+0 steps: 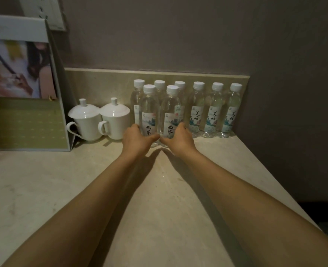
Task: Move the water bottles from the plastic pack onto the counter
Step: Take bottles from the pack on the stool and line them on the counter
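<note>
Both hands cup front two water bottles: left hand w/ left bottle, right hand w/ right bottle, fingers curled round bases. Placing step; next likely let go, fetch more from pack (not in view).

Eight clear plastic water bottles with white caps, two white lidded ceramic cups, one green-and-grey cardboard box, two bare hands

Eight clear water bottles with white caps and pale printed labels stand upright on the beige counter, far side, against the low backsplash. Six form a back row running left to right; two more, the front left bottle and front right bottle, stand just nearer, touching each other, in front of the row's left half. No plastic pack visible.
</note>
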